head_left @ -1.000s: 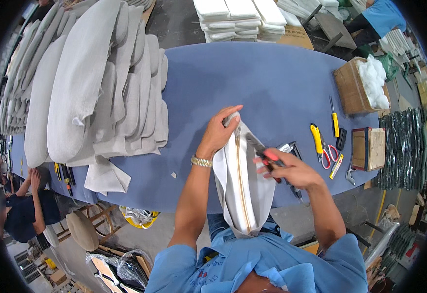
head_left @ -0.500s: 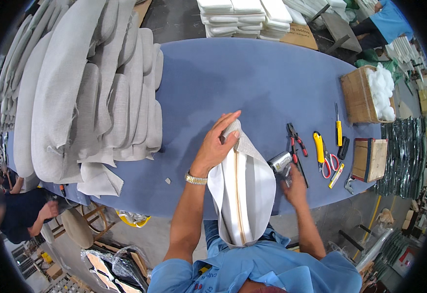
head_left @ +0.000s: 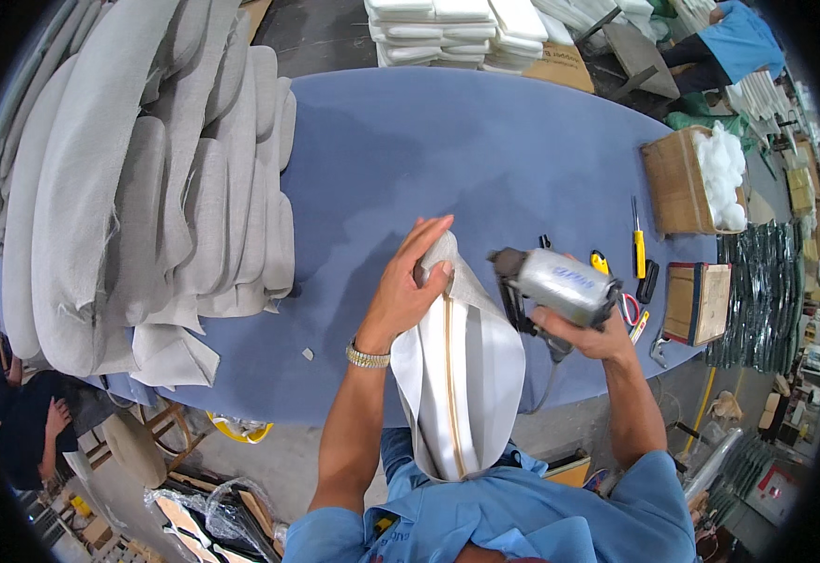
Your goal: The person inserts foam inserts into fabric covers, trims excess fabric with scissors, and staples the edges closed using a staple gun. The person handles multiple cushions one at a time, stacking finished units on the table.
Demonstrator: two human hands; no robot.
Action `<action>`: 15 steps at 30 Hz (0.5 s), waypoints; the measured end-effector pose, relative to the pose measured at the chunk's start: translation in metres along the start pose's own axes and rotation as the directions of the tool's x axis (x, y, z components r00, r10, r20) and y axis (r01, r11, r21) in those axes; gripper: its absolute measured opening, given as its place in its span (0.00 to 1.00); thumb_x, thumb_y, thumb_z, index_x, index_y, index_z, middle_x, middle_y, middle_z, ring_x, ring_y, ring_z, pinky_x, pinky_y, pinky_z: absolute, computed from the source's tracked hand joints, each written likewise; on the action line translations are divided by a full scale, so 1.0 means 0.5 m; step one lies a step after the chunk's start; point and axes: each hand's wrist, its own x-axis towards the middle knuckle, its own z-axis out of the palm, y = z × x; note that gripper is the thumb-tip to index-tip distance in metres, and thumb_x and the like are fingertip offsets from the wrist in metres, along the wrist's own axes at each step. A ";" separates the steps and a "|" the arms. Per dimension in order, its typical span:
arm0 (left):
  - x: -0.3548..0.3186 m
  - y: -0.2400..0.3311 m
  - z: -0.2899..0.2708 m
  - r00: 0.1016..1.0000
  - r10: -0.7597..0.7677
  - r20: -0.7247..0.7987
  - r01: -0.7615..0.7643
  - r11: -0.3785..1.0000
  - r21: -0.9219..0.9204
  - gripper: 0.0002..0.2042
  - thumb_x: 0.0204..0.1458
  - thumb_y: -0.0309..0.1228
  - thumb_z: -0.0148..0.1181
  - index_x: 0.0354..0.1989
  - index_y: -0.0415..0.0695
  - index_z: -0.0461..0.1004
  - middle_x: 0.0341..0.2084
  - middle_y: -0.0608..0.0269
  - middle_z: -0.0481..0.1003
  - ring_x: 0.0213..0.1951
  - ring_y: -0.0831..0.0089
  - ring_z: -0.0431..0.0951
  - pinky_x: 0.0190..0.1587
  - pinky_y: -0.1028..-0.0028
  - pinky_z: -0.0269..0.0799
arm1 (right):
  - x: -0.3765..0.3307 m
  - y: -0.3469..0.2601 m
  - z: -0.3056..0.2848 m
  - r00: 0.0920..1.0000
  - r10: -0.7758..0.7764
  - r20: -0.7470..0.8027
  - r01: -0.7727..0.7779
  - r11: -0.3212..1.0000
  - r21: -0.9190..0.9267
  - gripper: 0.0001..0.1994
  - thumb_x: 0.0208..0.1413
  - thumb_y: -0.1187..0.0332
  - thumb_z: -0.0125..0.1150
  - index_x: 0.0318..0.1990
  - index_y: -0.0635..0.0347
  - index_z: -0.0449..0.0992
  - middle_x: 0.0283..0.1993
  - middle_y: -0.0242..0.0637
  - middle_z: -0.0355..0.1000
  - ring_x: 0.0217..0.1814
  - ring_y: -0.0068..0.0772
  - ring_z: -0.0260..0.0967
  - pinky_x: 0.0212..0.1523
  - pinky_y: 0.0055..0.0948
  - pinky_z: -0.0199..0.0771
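Lining up, it seems: your left hand (head_left: 415,286) pinches the tip of the grey cover (head_left: 499,361), which crosses the near edge of the surface (head_left: 372,150); your right hand (head_left: 584,334) wraps the silver tool (head_left: 565,284) alongside. Next calls for steadiness.

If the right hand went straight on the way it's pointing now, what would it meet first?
Leading with the silver-and-black tool it holds, the right hand would probably meet the upper right side of the grey fabric cover first. Their relative heights are unclear, so it might pass above.
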 end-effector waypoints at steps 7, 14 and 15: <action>-0.002 -0.017 -0.007 0.998 0.054 0.009 -0.054 0.998 -0.010 0.29 0.55 0.21 0.56 0.69 0.46 0.67 0.68 0.56 0.67 0.74 0.53 0.58 0.73 0.60 0.55 | 0.097 -0.060 0.047 0.945 -0.220 0.242 0.288 0.912 -0.293 0.32 0.44 0.71 0.70 0.61 0.67 0.73 0.59 0.50 0.76 0.57 0.47 0.76 0.60 0.39 0.73; 0.002 -0.027 -0.003 0.997 0.082 -0.005 -0.082 0.997 0.010 0.31 0.54 0.19 0.57 0.70 0.47 0.66 0.67 0.54 0.68 0.73 0.52 0.59 0.73 0.59 0.56 | 0.092 -0.076 0.072 0.961 -0.175 0.213 0.252 0.869 -0.425 0.35 0.40 0.70 0.72 0.62 0.61 0.71 0.58 0.48 0.76 0.57 0.53 0.77 0.56 0.40 0.77; 0.003 -0.029 -0.003 0.997 0.078 -0.005 -0.078 0.997 0.008 0.31 0.54 0.19 0.57 0.70 0.47 0.66 0.67 0.54 0.68 0.73 0.52 0.59 0.73 0.59 0.57 | 0.091 -0.076 0.075 0.965 -0.158 0.210 0.239 0.861 -0.449 0.35 0.40 0.70 0.72 0.62 0.61 0.71 0.58 0.47 0.76 0.57 0.54 0.77 0.56 0.40 0.77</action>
